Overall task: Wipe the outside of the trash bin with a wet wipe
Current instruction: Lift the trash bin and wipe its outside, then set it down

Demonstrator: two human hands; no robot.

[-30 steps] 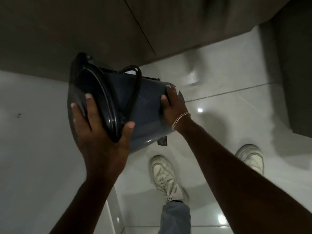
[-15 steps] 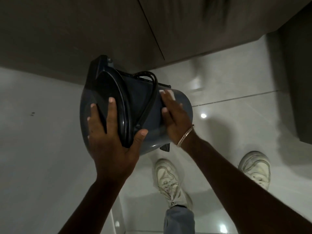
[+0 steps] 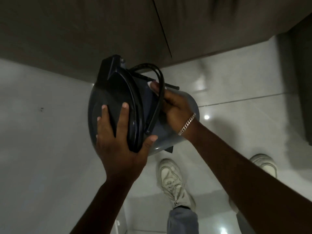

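A small dark grey trash bin (image 3: 191,105) hangs tilted on its side in the air, its black lid (image 3: 118,92) facing left toward me. My left hand (image 3: 118,146) grips the lid and rim from below, thumb on the body. My right hand (image 3: 175,108) presses on the bin's upper side, and a bit of white wet wipe (image 3: 150,84) peeks out at the fingertips. The black wire handle (image 3: 157,73) loops over those fingers. A black foot pedal (image 3: 169,149) sticks out underneath.
Brown cabinet fronts (image 3: 84,31) fill the top. A pale surface (image 3: 42,149) lies to the left. Below is glossy white tile floor (image 3: 236,81) with my two white shoes (image 3: 170,179) (image 3: 263,162). A dark object (image 3: 303,81) stands at the right edge.
The bin has shifted right in view. My right hand slid along the body from the base end toward the lid, under the wire handle. The left hand kept its hold.
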